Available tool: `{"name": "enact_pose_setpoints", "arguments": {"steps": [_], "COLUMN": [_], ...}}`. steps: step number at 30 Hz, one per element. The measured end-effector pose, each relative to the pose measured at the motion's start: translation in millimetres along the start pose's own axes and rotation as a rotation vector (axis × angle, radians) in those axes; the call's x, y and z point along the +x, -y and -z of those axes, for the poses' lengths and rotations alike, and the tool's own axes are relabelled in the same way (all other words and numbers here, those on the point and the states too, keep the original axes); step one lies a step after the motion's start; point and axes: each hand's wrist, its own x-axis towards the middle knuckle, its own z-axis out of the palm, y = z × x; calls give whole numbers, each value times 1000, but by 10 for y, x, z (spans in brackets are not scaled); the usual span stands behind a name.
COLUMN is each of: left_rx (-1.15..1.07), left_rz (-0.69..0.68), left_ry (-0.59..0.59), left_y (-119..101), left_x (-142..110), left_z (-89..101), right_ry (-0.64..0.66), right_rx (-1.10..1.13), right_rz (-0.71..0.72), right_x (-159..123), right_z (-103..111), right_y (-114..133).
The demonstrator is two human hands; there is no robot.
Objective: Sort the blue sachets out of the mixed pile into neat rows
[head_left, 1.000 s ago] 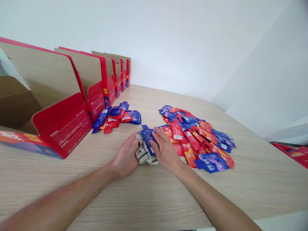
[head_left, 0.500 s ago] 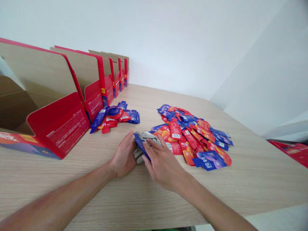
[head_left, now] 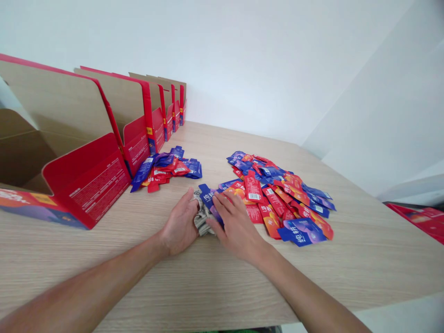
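Holding the striped cloth (head_left: 201,224) in my left hand (head_left: 180,224), fingers curled in around it, I have my right hand (head_left: 237,226) laid over a blue sachet (head_left: 207,196), its fingers together and fairly flat. The sachet lies tilted against the cloth, between my two palms; I cannot tell whether my right fingers grip it or only press. Just beyond my right hand spreads the big pile (head_left: 277,192), red and blue. Past my left hand sits the small pile (head_left: 169,167), beside the boxes (head_left: 95,185) lined up farther left.
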Motion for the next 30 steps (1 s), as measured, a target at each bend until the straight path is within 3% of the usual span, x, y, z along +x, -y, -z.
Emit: {"name": "enact_pose_setpoints", "arguments": {"steps": [6,9,11,14,17,20,22,26,30], "left_rx": [31,42,39,42,45,40,48,58,38], "left_rz": [24,5,-3,24,26,11,20,33,17], "left_ry": [-28,-18,-22,-49,-73,-55,-54,-80,-65], "left_y": [-22,-17,-12,-10,-9,-5,-4,-13,-32], "left_x": [-20,-21,-21,-21,-14,-4,-2,-11,-23], "left_z": [-35,-27,-35,-68,-91,-86,-75,-67,-64], "right_ry": [265,360,348,123,-63,-30,5,63,158], "right_rx": [-202,-204,-185,-15,450,988,1222,1412,1391], "right_rz": [24,-73,-164,-232,-386,-578,-642,-613,-597], "right_x": [43,138,231,449,797,1258,1586,2118,2319], "right_z": [346,607,758,842,713,444,237,-148,-389], "right_y": [201,137,40,-96,-83,120,305,634,817]}}
